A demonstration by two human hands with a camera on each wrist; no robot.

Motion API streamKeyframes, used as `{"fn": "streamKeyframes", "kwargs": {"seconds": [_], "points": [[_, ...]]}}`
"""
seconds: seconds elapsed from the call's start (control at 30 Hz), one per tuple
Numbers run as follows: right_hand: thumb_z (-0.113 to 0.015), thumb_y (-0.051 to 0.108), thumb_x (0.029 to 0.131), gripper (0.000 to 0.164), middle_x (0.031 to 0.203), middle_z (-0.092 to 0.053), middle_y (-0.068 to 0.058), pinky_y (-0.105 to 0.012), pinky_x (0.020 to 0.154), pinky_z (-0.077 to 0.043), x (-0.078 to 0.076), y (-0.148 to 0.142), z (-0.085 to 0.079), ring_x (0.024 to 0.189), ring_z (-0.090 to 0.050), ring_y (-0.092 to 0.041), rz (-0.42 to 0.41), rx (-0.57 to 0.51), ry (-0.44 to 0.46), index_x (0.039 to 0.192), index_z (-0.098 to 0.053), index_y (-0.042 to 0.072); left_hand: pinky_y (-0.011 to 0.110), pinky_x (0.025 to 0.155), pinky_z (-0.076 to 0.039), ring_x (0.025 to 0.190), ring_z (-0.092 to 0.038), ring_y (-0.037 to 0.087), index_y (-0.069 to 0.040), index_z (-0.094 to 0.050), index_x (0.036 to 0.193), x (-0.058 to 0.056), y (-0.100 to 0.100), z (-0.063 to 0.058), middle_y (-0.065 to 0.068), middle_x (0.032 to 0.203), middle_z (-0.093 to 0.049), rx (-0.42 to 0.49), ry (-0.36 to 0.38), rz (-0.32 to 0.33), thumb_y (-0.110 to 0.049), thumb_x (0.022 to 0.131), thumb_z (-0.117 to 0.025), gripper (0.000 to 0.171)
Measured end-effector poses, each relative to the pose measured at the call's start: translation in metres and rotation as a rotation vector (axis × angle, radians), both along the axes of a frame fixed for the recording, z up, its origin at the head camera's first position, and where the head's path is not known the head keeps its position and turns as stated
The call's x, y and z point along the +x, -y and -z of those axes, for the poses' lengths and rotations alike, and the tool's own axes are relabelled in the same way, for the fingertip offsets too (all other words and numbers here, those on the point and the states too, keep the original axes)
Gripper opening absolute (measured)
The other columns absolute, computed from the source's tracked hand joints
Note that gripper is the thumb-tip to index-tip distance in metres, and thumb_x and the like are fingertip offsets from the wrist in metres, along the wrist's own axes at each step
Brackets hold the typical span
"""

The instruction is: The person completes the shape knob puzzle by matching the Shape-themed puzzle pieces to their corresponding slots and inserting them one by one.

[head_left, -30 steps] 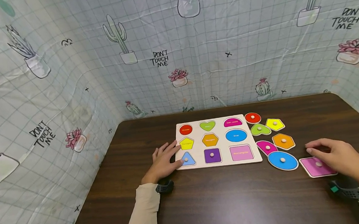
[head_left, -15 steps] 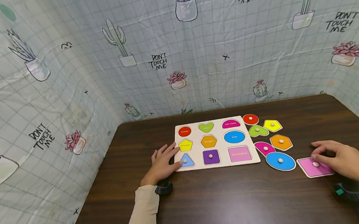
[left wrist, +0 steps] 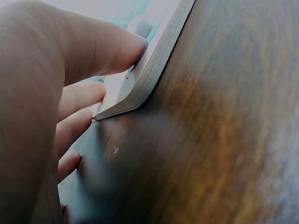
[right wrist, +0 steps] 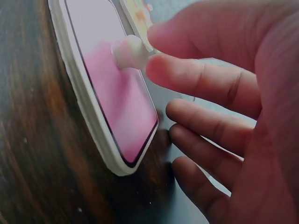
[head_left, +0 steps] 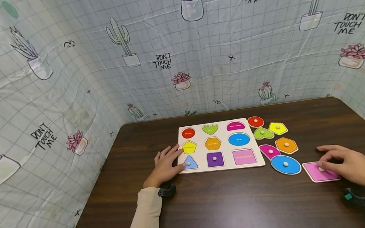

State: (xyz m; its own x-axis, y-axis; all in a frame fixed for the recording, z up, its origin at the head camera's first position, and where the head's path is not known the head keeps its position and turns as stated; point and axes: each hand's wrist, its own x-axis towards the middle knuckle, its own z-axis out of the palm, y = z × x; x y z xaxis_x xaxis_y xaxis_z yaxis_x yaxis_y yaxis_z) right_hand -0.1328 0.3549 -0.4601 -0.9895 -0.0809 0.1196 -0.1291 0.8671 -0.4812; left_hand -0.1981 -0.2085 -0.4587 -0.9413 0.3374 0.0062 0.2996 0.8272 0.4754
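In the head view, my left hand [head_left: 164, 166] rests at the left end of a white shape-puzzle board [head_left: 229, 162]. Its thumb lies by the corner near the blue triangle piece [head_left: 192, 165], and its fingers are spread along the edge. In the left wrist view, the thumb [left wrist: 110, 49] touches the top of the board. My right hand [head_left: 351, 163] is at a pink rectangular puzzle piece [head_left: 316, 173] lying on the table. The right wrist view shows thumb and index fingertips together at its round white knob [right wrist: 128, 52], seemingly pinching it; the other fingers are off the piece.
Loose knobbed pieces lie right of the board: red circle [head_left: 256, 121], green heart [head_left: 263, 133], yellow pentagon [head_left: 278, 128], orange hexagon [head_left: 286, 146], magenta half round [head_left: 269, 151] and blue oval [head_left: 285, 164]. A purple square [head_left: 215, 162] sits in the board. A patterned cloth [head_left: 210, 49] hangs behind the table.
My right thumb and index finger have come lower and closer together onto the pink rectangle's knob. The left hand and the board stay put; the head view shifts slightly.
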Motion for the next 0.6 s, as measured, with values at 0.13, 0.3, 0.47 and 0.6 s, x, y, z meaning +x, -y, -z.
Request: {"fn": "streamKeyframes", "kwargs": {"seconds": [0.13,0.3,0.47,0.6], "points": [[-0.08,0.032,0.084,0.013,0.128,-0.058,-0.028,-0.033,0.076,-0.035,-0.0011,-0.0028,0.0019,0.112,-0.051,-0.048,-0.012,0.004,0.004,0.079,-0.075,0.021,0.063,0.115,-0.003,0.148,-0.019,0.033,-0.019,-0.05,0.15,0.0005,-0.0002,0.0002,0.0,0.162,-0.032,0.003,-0.001,-0.004,-0.043,0.09,-0.064,0.066],[-0.081,0.033,0.084,0.013,0.128,-0.058,-0.027,-0.035,0.077,-0.035,-0.0018,-0.0027,0.0038,0.111,-0.052,-0.048,-0.014,0.006,-0.001,0.079,-0.074,0.022,0.063,0.115,-0.004,0.148,-0.02,0.033,-0.018,-0.05,0.149,0.0006,-0.0007,0.0,0.001,0.162,-0.032,0.005,-0.006,-0.003,-0.041,0.09,-0.063,0.065],[-0.082,0.031,0.083,0.013,0.124,-0.061,-0.026,-0.026,0.073,-0.033,-0.0006,-0.0018,0.0034,0.108,-0.053,-0.045,0.0,0.008,-0.028,0.077,-0.074,0.023,0.063,0.115,-0.003,0.148,-0.019,0.034,-0.018,-0.05,0.15,0.0,-0.0008,0.0004,0.001,0.162,-0.032,0.007,-0.009,-0.001,-0.042,0.09,-0.062,0.066],[-0.081,0.03,0.083,0.013,0.122,-0.062,-0.026,-0.027,0.071,-0.035,-0.0007,-0.0008,0.0025,0.106,-0.054,-0.044,0.008,0.02,-0.043,0.076,-0.073,0.022,0.063,0.115,-0.002,0.148,-0.019,0.033,-0.019,-0.049,0.15,-0.0004,-0.0009,0.0005,0.001,0.163,-0.031,0.007,-0.006,0.001,-0.044,0.091,-0.062,0.066]]}}
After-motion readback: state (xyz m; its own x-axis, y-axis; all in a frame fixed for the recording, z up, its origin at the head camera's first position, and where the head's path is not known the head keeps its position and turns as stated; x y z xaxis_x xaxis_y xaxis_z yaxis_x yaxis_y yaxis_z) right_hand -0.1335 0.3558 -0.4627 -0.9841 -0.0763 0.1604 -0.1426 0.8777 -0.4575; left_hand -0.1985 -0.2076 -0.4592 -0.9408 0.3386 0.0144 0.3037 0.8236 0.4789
